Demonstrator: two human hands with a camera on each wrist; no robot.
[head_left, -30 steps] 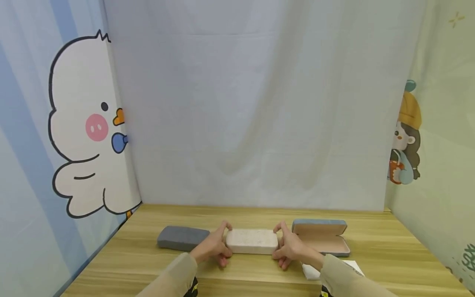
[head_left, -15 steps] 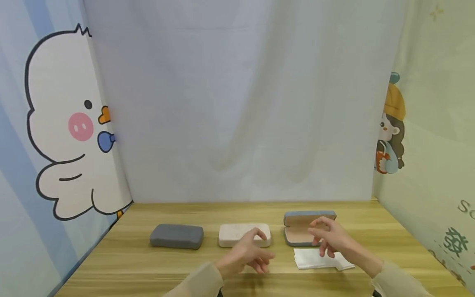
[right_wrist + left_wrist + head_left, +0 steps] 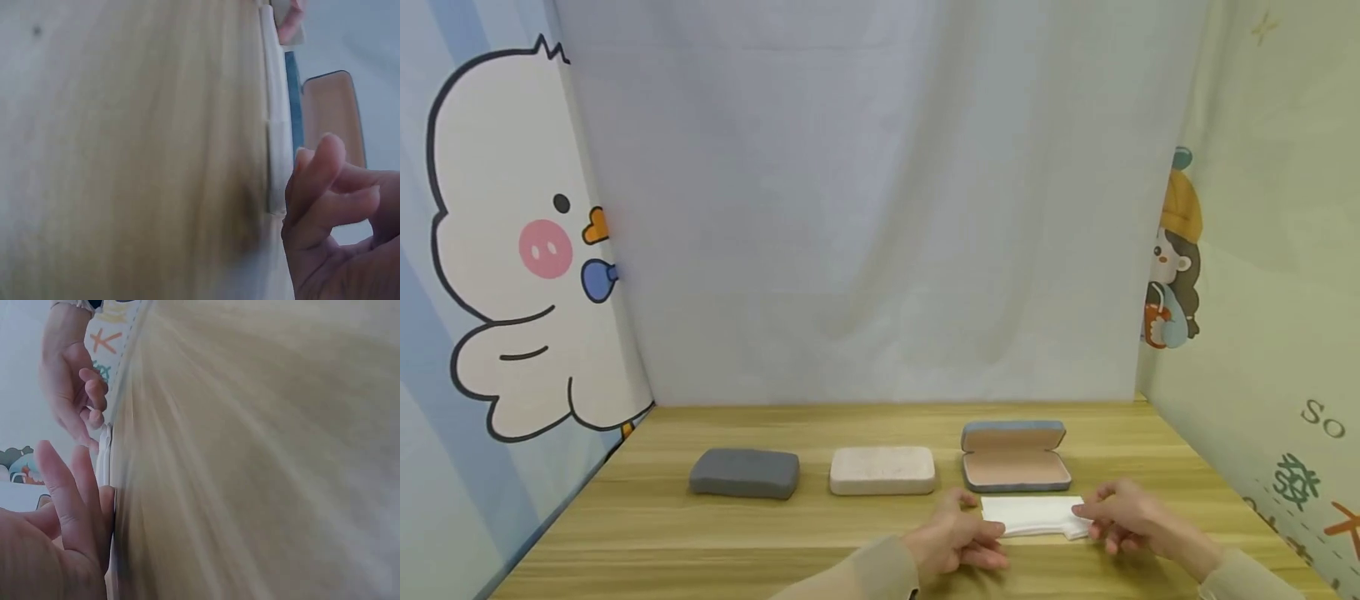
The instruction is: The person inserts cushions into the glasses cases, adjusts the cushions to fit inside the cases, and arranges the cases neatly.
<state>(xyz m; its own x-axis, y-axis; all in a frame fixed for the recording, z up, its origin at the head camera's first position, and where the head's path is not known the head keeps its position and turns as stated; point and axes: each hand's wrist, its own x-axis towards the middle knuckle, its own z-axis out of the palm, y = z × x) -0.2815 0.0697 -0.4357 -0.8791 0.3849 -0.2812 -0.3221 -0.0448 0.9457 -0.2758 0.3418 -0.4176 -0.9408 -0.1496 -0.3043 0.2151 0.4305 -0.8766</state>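
Observation:
A folded white cloth [image 3: 1030, 514] lies on the table in front of the open glasses case [image 3: 1015, 471], its layers slightly uneven at the right end. My left hand [image 3: 951, 533] is at its left end, thumb by the far corner and a fingertip over the near edge. In the left wrist view the fingers [image 3: 65, 487] of this hand extend rather straight beside the cloth [image 3: 104, 456]. My right hand [image 3: 1131, 517] is at the other end, one fingertip over the cloth and the other fingers loosely bent. From the right wrist view, those bent fingers [image 3: 325, 200] are right beside the cloth's edge [image 3: 278, 162].
A closed grey glasses case [image 3: 745, 473] and a closed cream one [image 3: 882, 471] stand in a row left of the open case. A pale curtain [image 3: 887, 208] hangs behind the wooden table [image 3: 737, 533], with printed cloths at both sides.
Both hands have left the cream case's ends and moved right to the white cloth. The cloth now lies straighter. The head view has shifted somewhat, bringing more of the right side into view.

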